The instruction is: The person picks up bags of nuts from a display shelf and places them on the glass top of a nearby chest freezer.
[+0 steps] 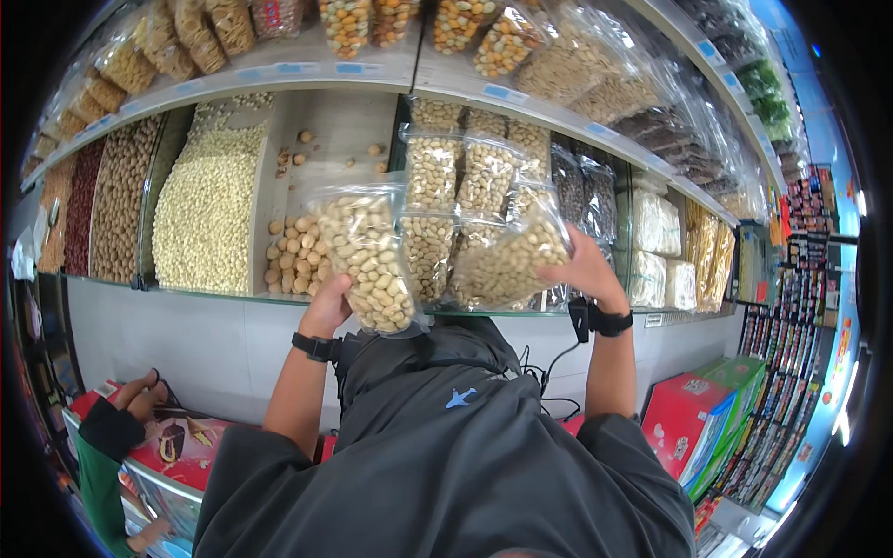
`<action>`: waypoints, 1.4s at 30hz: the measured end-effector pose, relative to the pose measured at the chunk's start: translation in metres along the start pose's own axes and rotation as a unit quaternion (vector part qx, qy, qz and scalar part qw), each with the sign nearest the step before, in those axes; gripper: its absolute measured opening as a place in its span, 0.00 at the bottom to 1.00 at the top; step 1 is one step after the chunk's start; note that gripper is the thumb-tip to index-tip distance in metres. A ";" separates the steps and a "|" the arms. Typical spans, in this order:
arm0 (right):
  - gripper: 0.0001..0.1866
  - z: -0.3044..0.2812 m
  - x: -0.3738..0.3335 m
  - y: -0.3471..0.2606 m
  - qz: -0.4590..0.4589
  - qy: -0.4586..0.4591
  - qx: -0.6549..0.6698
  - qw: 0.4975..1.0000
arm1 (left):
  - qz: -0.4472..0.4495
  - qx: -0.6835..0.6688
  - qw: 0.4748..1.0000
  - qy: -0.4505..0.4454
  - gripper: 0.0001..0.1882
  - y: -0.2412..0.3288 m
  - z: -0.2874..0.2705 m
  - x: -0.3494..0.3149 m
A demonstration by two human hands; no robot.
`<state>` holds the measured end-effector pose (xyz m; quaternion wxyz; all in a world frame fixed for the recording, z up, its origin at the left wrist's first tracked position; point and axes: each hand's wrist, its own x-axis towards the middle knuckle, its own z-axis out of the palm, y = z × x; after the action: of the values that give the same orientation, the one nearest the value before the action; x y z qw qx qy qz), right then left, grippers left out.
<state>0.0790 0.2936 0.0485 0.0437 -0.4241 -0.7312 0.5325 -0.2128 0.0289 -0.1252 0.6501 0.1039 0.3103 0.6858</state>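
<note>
My left hand (pixel 331 305) grips the lower left edge of a clear bag of pale tan nuts (pixel 365 251), held tilted in front of the shelf. Another clear bag of similar nuts (pixel 510 265) is in my right hand (pixel 593 272), its fingers closed over the bag's right edge. This second bag hangs slanted over the packed compartment. Behind the two bags, more bags of nuts (pixel 431 172) stand in rows in that compartment. Loose round tan nuts (pixel 290 249) lie in the bin just left of the left bag.
Further left, bins hold cream-coloured kernels (pixel 206 205) and brown nuts (pixel 126 186). White packets (pixel 656 223) and yellow sticks fill sections at the right. A shelf edge (pixel 372 73) with bagged goods runs above. Red and green boxes (pixel 693 418) stand at lower right; another person (pixel 107 456) is at lower left.
</note>
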 end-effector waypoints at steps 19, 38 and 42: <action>0.31 0.022 0.025 0.060 0.050 0.104 0.214 0.970 | -0.101 -0.062 0.991 -0.068 0.34 -0.012 0.001 0.007; 0.39 0.055 0.005 0.198 0.078 0.103 0.179 0.975 | -0.039 -0.036 0.993 0.101 0.54 0.021 -0.011 -0.047; 0.41 0.074 0.007 0.187 -0.093 0.161 -0.109 0.976 | -0.036 -0.030 0.992 0.114 0.54 0.022 -0.010 -0.046</action>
<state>0.1436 0.2565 -0.1385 0.1638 -0.4370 -0.8045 0.3675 -0.2309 -0.0177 -0.1086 0.6377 -0.0054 0.3649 0.6784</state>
